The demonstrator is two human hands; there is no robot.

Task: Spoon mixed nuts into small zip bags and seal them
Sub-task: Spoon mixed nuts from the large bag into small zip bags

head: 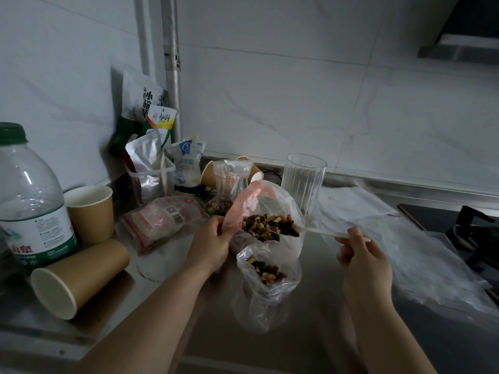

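My left hand pinches the pink-tinted rim of a large clear bag of mixed nuts and holds its mouth open. My right hand grips the handle of a white plastic spoon; its bowl is loaded with nuts and sits at the bag's mouth. Just in front, a small clear bag stands open on the steel counter with some nuts inside. Further back, a small zip bag with a red seal line and a few nuts leans against tipped paper cups.
A stack of empty clear bags lies to the right, beside a gas hob. A ribbed glass stands behind the big bag. At the left are a water bottle, paper cups, food packets and a plastic tub.
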